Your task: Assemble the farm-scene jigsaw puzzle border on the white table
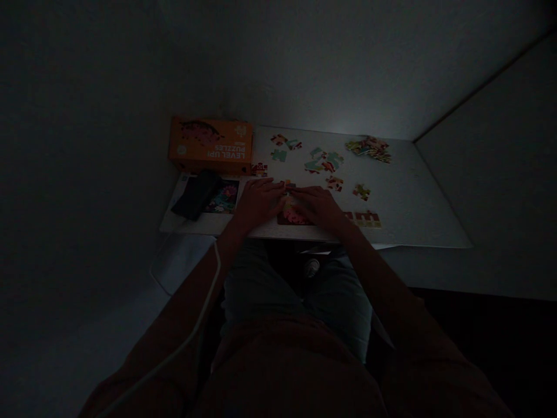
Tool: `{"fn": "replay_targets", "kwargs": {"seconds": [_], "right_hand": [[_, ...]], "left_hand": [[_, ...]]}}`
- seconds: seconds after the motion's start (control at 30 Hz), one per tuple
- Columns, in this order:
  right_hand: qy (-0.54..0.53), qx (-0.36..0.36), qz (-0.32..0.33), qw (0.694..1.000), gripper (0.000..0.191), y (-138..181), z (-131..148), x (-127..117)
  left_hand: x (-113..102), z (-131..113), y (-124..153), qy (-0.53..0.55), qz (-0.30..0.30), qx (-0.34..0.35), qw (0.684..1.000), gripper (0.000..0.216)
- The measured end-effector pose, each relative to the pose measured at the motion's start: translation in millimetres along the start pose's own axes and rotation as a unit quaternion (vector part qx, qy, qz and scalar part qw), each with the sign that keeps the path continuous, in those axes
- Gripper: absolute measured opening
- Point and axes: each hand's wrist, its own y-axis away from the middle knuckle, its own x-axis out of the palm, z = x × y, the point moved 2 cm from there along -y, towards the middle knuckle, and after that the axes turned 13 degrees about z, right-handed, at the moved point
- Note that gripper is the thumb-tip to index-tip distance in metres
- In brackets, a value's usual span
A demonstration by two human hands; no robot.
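Note:
In dim light, my left hand [261, 200] and my right hand [319, 203] meet at the near edge of the white table. Their fingertips come together on a small jigsaw puzzle piece [288, 183] at the top of a joined puzzle section [296, 216], pink and dark red in colour. My fingers are bent in around the piece and partly cover it. To the right of my right hand lies a joined strip of puzzle pieces [368, 219]. My left palm hides part of the table.
An orange puzzle box [211, 145] stands at the back left. Before it, a dark pouch-like object [198, 194] lies over a picture sheet [224, 197]. Loose puzzle pieces [322, 161] spread across the middle; a heap of pieces [369, 148] sits back right. A white cable [211, 284] crosses my left arm.

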Motion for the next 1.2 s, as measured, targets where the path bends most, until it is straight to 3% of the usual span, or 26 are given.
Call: {"fn": "replay_targets", "kwargs": {"seconds": [0.7, 1.2], "right_hand": [[0.020, 0.004, 0.031, 0.999, 0.064, -3.3, 22.2, -0.8], [0.080, 0.042, 0.028, 0.996, 0.055, 1.1, 23.7, 9.3]], "left_hand": [[-5.1, -1.8, 3.5, -0.004, -0.011, -0.060, 0.998, 0.033], [-1.7, 3.7, 10.2, 0.012, 0.023, -0.042, 0.999, 0.040]]}}
